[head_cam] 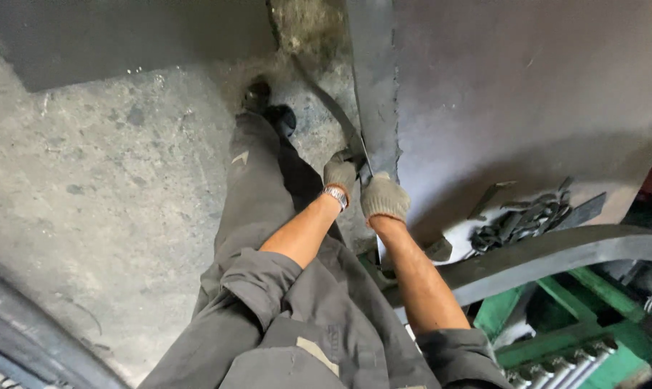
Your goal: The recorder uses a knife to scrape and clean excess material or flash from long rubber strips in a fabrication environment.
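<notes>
Seen from above, the person's left hand [339,175], in a grey knitted work glove with a metal wristwatch [335,196] at the cuff, has its fingers curled shut around the edge of a long, dark, narrow steel strip [340,122] that runs up toward eleven o'clock over the floor. Just beside it at three o'clock, the right hand [384,197], gloved the same way, is bent at the knuckles and presses down on the near edge of a large grey sheet-metal plate [527,94]; how tightly its fingertips close cannot be told. At four o'clock from the hands, a heap of dark curled metal offcuts [531,216] lies on the plate, with a broad curved steel band [556,256] crossing below it above a green machine frame [556,324]. Grey work trousers [254,187] and black shoes [268,104] stand on the stained concrete floor [102,180] at nine o'clock.
</notes>
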